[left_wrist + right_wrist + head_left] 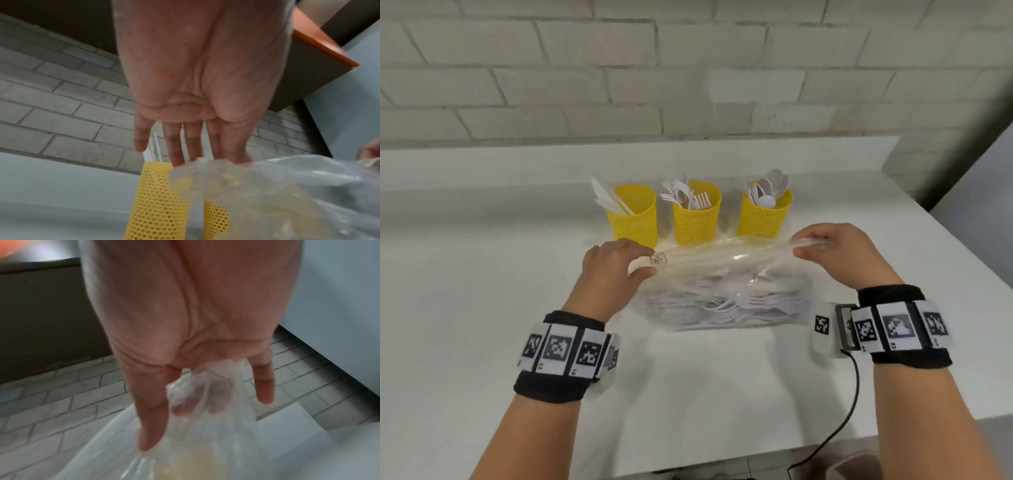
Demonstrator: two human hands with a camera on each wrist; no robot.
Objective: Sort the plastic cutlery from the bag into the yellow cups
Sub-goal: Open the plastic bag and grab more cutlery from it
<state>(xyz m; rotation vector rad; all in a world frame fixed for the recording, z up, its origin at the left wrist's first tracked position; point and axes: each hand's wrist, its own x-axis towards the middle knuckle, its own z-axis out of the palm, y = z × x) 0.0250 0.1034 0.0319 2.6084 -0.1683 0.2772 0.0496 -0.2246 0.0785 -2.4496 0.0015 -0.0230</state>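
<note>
Stretching the mouth of the clear plastic bag (726,287) between them, the left hand (613,267) and the right hand (835,253) each pinched one end of its rim in the head view, seemingly to hold the opening wide for reaching in; the bag lay on the white desk (482,274) just in front of three yellow cups (697,214), with white cutlery (729,305) still heaped inside it. The cups already held knives, forks and spoons apart, left to right, so sorting was judged under way. In the left wrist view, the left hand's fingers (174,146) reached nearly straight toward the crumpled film, the grip itself hidden behind it. In the right wrist view, the middle fingers (216,395) curled inside the film, gripping it, while the little finger stayed free.
</note>
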